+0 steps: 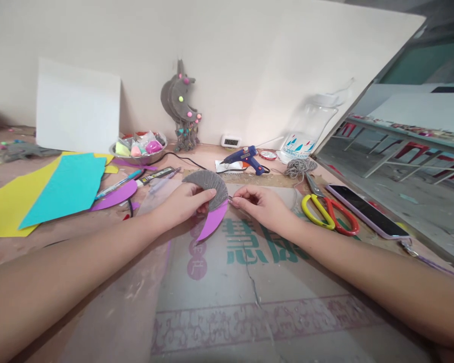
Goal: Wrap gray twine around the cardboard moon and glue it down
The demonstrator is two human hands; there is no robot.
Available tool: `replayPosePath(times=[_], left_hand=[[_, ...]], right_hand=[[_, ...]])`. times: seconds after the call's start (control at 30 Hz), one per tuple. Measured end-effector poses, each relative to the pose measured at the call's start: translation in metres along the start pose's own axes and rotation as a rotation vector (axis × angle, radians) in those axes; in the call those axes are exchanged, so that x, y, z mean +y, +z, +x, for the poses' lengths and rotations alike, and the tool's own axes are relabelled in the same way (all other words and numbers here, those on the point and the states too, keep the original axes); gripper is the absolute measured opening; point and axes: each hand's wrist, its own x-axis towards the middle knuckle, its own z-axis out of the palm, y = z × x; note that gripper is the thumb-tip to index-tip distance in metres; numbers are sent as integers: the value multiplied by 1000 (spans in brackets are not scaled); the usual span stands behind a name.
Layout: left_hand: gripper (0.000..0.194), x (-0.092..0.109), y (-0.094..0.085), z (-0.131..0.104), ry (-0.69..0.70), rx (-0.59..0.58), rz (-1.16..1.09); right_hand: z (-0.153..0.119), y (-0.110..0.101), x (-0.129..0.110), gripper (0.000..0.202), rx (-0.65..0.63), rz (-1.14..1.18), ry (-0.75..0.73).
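Note:
My left hand (191,204) grips a crescent moon cutout (213,222) between thumb and fingers. Grey yarn (208,182) is wound closely over the upper part of the crescent; its lower tip is bare purple. Just right of the crescent's edge, my right hand (258,202) is closed in a pinch on the grey yarn strand. A loose length of yarn (254,287) trails down over the printed plastic sheet below the hands. At the back right of the table sits the grey yarn bundle (300,167).
Right: scissors (330,214) and a phone (366,210). Behind the hands: a blue glue gun (245,159), small clock (231,141), plastic jug (306,128) and hanging moon ornament (181,98). Left: a metal bowl (138,159) and blue and yellow sheets (62,189).

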Motion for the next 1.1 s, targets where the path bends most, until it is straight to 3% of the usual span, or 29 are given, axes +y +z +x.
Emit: replayPosePath(times=[0.6, 0.7, 0.87, 1.1], left_hand=[[28, -18, 0, 7, -10, -114, -177], [30, -18, 0, 7, 0, -160, -200], [30, -14, 0, 5, 14, -138, -141], [29, -17, 3, 4, -29, -211, -338]], right_hand=[[0, 2, 1, 26, 63, -6, -9], [1, 1, 0, 24, 71, 24, -31], [1, 0, -4, 22, 96, 41, -52], [-1, -1, -7, 22, 125, 36, -69]])
